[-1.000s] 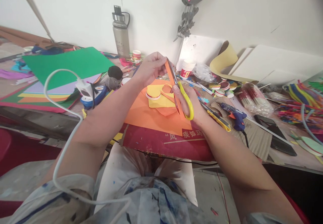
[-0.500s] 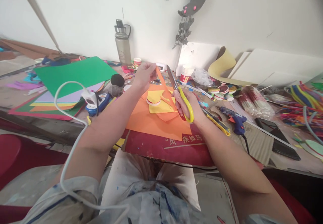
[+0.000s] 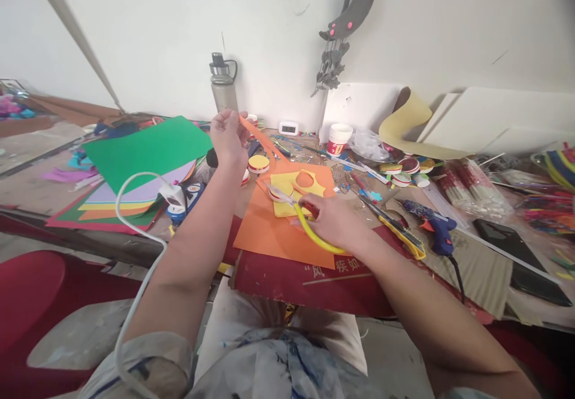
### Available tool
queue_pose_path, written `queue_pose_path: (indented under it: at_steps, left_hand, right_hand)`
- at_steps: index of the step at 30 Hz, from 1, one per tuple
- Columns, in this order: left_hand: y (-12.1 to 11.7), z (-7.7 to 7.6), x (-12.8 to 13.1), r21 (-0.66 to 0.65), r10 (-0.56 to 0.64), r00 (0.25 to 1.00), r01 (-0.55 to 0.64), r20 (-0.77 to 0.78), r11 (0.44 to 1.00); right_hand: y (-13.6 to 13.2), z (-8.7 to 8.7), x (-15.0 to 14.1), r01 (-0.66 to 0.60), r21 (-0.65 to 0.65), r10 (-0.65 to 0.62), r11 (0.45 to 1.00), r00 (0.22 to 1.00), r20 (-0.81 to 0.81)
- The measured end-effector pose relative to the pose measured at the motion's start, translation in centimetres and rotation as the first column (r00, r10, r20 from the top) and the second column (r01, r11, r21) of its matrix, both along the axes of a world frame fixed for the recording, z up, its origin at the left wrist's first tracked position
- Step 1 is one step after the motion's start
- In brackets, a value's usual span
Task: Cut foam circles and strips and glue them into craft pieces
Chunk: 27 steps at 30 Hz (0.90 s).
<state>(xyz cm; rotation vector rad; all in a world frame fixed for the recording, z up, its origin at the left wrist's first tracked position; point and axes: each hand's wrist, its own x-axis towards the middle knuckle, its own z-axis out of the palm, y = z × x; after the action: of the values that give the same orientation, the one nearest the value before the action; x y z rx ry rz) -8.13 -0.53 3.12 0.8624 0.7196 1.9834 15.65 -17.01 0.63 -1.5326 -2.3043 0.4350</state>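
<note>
My left hand [image 3: 229, 140] is raised on the left and pinches the end of an orange paper strip [image 3: 258, 133]. The strip slants down to the right towards the papers. My right hand [image 3: 335, 220] grips the yellow-handled scissors [image 3: 309, 232], whose blades point left over the papers. Under them lies a yellow paper piece [image 3: 284, 210] with a round hole cut near its upper right. A small round cup piece sits on it, partly behind the blades. Beneath is a larger orange sheet [image 3: 265, 234], on a dark red printed board [image 3: 274, 282].
A yellow-topped round piece [image 3: 259, 163] stands beyond the papers. To the right are a yellow utility knife [image 3: 402, 231], a blue glue gun [image 3: 438, 228] and a black phone [image 3: 510, 243]. Coloured sheets [image 3: 148, 150], a white cable [image 3: 146, 234] and a bottle [image 3: 223, 90] are leftward.
My left hand has moved left, drawing the orange strip away from the scissors. My right hand has lowered the scissors, turning the blades from upward to leftward. The view has shifted slightly.
</note>
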Motion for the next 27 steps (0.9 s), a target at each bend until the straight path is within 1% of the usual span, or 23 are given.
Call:
queue_pose_path:
  at_steps: [3,6,8,10,12,14,15,16,17,18,19,20,21,22,23,25,27]
  left_hand:
    - [0.3,-0.2,-0.3,-0.039,-0.053,0.998,0.052,-0.026,0.998]
    - [-0.3,0.1,0.2,-0.11,-0.019,0.999,0.016,-0.031,0.994]
    - [-1.0,0.5,0.9,-0.111,-0.043,0.997,0.036,-0.066,0.993]
    - [-1.9,0.9,1.5,-0.094,-0.084,0.995,0.079,-0.056,0.992]
    - [-2.6,1.2,1.9,-0.076,-0.126,0.992,0.127,0.017,0.989]
    - [-3.0,1.3,2.1,-0.067,-0.176,0.984,0.178,0.031,0.982]
    - [-3.2,1.3,2.0,-0.065,-0.193,0.981,0.194,0.03,0.979]
    - [-3.3,1.3,2.0,-0.067,-0.21,0.977,0.211,0.024,0.975]
    - [-3.4,1.4,2.0,-0.07,-0.225,0.974,0.226,0.023,0.972]
    - [-3.6,1.5,2.1,-0.073,-0.241,0.97,0.243,0.027,0.967]
    - [-3.9,1.6,2.2,-0.076,-0.259,0.965,0.261,0.039,0.962]
    - [-4.2,1.8,2.5,-0.078,-0.279,0.959,0.283,0.056,0.956]
    - [-4.6,2.1,3.0,-0.08,-0.298,0.952,0.303,0.075,0.95]
    - [-5.1,2.3,3.5,-0.084,-0.316,0.944,0.323,0.092,0.943]
    - [-5.6,2.5,4.1,-0.092,-0.334,0.937,0.342,0.099,0.935]
    - [-6.5,2.7,5.4,-0.113,-0.357,0.93,0.366,0.088,0.924]
    - [-7.3,2.3,6.5,-0.136,-0.386,0.922,0.388,0.042,0.912]
  right_hand:
    - [-1.3,0.3,-1.0,-0.107,-0.076,0.114,0.991,0.988,0.105]
    - [-2.2,0.9,-1.6,-0.213,-0.156,0.239,0.965,0.956,0.171]
    - [-2.6,1.4,-2.0,-0.236,-0.209,0.281,0.949,0.934,0.221]
    - [-3.0,1.7,-2.4,-0.235,-0.243,0.301,0.941,0.909,0.288]
    - [-3.3,1.7,-2.4,-0.247,-0.242,0.322,0.938,0.88,0.349]
    - [-3.3,1.1,-2.0,-0.291,-0.166,0.332,0.942,0.875,0.353]
    - [-3.2,0.7,-1.5,-0.314,-0.084,0.324,0.946,0.892,0.316]
    - [-2.9,0.3,-1.0,-0.324,0.039,0.305,0.945,0.92,0.244]
    - [-2.5,-0.1,-0.3,-0.304,0.185,0.282,0.935,0.95,0.135]
    - [-2.0,-0.4,0.3,-0.224,0.349,0.244,0.91,0.97,-0.014]
    - [-1.5,-0.6,1.0,-0.104,0.482,0.211,0.87,0.962,-0.174]
    - [-1.0,-0.7,1.5,-0.001,0.535,0.191,0.845,0.935,-0.3]
    - [-0.5,-0.7,2.0,0.074,0.543,0.176,0.836,0.902,-0.395]
    - [-0.1,-0.7,2.3,0.112,0.516,0.162,0.849,0.875,-0.456]
    - [0.2,-0.6,2.5,0.112,0.476,0.158,0.872,0.856,-0.492]
    - [0.6,-0.6,2.5,0.048,0.357,0.16,0.933,0.834,-0.529]
    - [0.9,-1.0,2.0,-0.01,0.225,0.143,0.974,0.801,-0.581]
